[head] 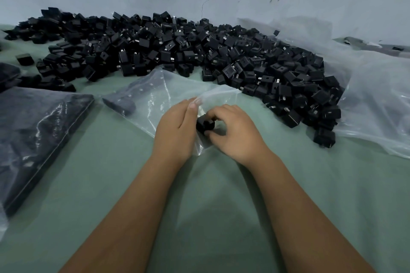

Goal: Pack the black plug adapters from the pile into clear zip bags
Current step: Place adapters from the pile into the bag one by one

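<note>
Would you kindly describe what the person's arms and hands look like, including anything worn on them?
Both forearms are bare as far as the frame shows: no sleeves in view. The left hand and right hand wear no gloves, and no rings, watch or wristbands are visible. The fingernails look short and unpainted.

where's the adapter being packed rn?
Head view, centre: the adapter is pinched in the right hand at the mouth of the clear zip bag, whose edge the left hand holds, just in front of the pile.
</note>
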Motion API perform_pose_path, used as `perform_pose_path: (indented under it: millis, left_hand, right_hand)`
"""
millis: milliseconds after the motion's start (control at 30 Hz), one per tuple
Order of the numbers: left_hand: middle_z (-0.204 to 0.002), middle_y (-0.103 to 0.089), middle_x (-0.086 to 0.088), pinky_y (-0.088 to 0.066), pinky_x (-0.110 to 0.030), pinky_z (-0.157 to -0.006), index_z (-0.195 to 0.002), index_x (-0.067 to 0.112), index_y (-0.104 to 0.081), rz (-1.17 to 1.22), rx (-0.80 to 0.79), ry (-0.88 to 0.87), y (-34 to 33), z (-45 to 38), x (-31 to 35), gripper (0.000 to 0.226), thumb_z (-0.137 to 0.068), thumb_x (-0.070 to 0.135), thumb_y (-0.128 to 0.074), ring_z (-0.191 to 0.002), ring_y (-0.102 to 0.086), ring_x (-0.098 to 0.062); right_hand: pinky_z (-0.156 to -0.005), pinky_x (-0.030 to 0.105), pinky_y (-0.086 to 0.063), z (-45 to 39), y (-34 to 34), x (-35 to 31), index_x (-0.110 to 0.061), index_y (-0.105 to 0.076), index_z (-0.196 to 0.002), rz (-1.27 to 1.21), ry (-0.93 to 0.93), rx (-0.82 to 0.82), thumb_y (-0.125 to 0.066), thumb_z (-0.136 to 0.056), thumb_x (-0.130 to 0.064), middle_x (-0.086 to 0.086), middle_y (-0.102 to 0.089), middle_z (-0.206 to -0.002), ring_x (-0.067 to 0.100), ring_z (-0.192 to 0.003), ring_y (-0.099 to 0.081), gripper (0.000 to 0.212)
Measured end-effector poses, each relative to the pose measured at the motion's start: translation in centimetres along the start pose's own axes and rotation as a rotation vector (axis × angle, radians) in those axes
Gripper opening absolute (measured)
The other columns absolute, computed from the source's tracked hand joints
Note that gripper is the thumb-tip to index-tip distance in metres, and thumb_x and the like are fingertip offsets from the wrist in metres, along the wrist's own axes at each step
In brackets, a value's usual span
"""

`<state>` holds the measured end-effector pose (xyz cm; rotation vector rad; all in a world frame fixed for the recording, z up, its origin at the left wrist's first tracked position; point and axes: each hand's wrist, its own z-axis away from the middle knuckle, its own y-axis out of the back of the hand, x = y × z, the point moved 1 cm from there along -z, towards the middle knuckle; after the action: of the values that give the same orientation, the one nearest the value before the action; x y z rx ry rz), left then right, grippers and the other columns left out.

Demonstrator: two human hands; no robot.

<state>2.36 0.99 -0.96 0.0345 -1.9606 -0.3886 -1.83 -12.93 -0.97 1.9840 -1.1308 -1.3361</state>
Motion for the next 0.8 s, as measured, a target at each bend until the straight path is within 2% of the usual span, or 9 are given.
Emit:
perform_pose_path:
  millis: [67,200,267,367,433,600,700,767,800]
  left_hand:
    - [-0.087,-0.057,0.048,-0.03,0.005,-0.08,-0.095,0.029,-0.071,0.022,0.039,-0.07,0.0,0.0,-0.1,0.036,-0.097,0.039,-0.037,-0.094,-0.048,0.028]
    - [-0.101,-0.052,0.045,-0.029,0.003,-0.092,-0.118,0.026,-0.069,-0.012,0.058,-0.099,0.0,-0.2,-0.6,0.039,-0.099,0.034,-0.035,-0.105,-0.043,0.03]
    - [-0.098,-0.055,0.042,-0.034,-0.003,-0.093,-0.115,0.02,-0.07,-0.058,0.047,-0.133,-0.1,-0.1,-0.6,0.04,-0.1,0.031,-0.034,-0.102,-0.045,0.027]
    - [-0.113,-0.068,0.012,-0.04,-0.024,-0.103,-0.11,0.012,-0.071,-0.169,0.012,-0.21,-0.1,-0.1,0.0,0.042,-0.102,0.028,-0.033,-0.114,-0.052,0.006]
    - [-0.129,-0.064,-0.002,-0.037,-0.035,-0.109,-0.12,0.011,-0.068,-0.245,-0.044,-0.232,-0.1,-0.1,0.2,0.044,-0.101,0.028,-0.032,-0.127,-0.051,-0.011]
    - [-0.14,-0.055,-0.007,-0.029,-0.04,-0.116,-0.133,0.01,-0.059,-0.354,-0.083,-0.243,-0.4,0.2,0.6,0.051,-0.099,0.032,-0.028,-0.138,-0.041,-0.017]
    - [-0.141,-0.055,-0.006,-0.024,-0.039,-0.118,-0.134,0.01,-0.058,-0.412,-0.044,-0.255,-0.4,0.3,0.9,0.058,-0.097,0.039,-0.023,-0.139,-0.039,-0.017]
    - [-0.14,-0.056,-0.006,-0.02,-0.04,-0.119,-0.132,0.009,-0.059,-0.421,-0.003,-0.276,-0.5,0.3,1.0,0.062,-0.095,0.04,-0.021,-0.14,-0.039,-0.018]
    - [-0.139,-0.056,-0.006,-0.019,-0.041,-0.119,-0.131,0.008,-0.06,-0.42,0.014,-0.293,-0.5,0.3,1.1,0.06,-0.095,0.039,-0.022,-0.14,-0.039,-0.018]
  right_hand:
    - [-0.081,0.036,-0.043,0.1,0.1,-0.2,-0.023,-0.058,-0.091,0.022,-0.003,0.008,-0.068,-0.076,-0.018,-0.007,-0.059,-0.087,0.017,-0.088,-0.051,0.019]
    - [-0.073,0.04,-0.046,0.4,0.6,-0.6,-0.021,-0.054,-0.079,0.01,-0.016,0.024,-0.055,-0.072,-0.009,-0.004,-0.055,-0.081,0.02,-0.083,-0.051,0.014]
    - [-0.072,0.038,-0.047,0.4,0.7,-0.9,-0.021,-0.059,-0.078,0.053,0.006,0.005,-0.055,-0.071,-0.011,-0.004,-0.055,-0.083,0.02,-0.084,-0.052,0.013]
    - [-0.075,0.037,-0.047,0.0,0.6,-1.1,-0.019,-0.065,-0.089,0.086,0.036,-0.054,-0.056,-0.074,-0.01,-0.002,-0.059,-0.089,0.02,-0.088,-0.054,0.02]
    - [-0.077,0.038,-0.047,-0.1,0.2,-1.1,-0.014,-0.065,-0.097,0.042,0.052,-0.117,-0.054,-0.076,-0.004,0.001,-0.061,-0.092,0.021,-0.088,-0.055,0.026]
    - [-0.077,0.041,-0.05,-0.4,-0.8,-1.3,-0.012,-0.062,-0.101,-0.083,0.007,-0.187,-0.05,-0.079,0.003,0.002,-0.065,-0.095,0.021,-0.089,-0.06,0.028]
    - [-0.079,0.04,-0.052,-2.1,-1.3,-1.9,-0.011,-0.063,-0.095,-0.091,-0.029,-0.25,-0.052,-0.086,-0.003,0.004,-0.067,-0.092,0.018,-0.084,-0.062,0.016]
    - [-0.092,0.034,-0.044,-3.4,-2.1,-2.7,-0.01,-0.06,-0.099,-0.055,-0.165,-0.36,-0.051,-0.092,-0.009,0.012,-0.065,-0.106,0.023,-0.095,-0.059,0.011]
    - [-0.096,0.027,-0.036,-3.8,-2.4,-2.9,-0.008,-0.058,-0.116,-0.142,-0.266,-0.366,-0.049,-0.096,-0.012,0.015,-0.059,-0.122,0.026,-0.111,-0.054,0.022]
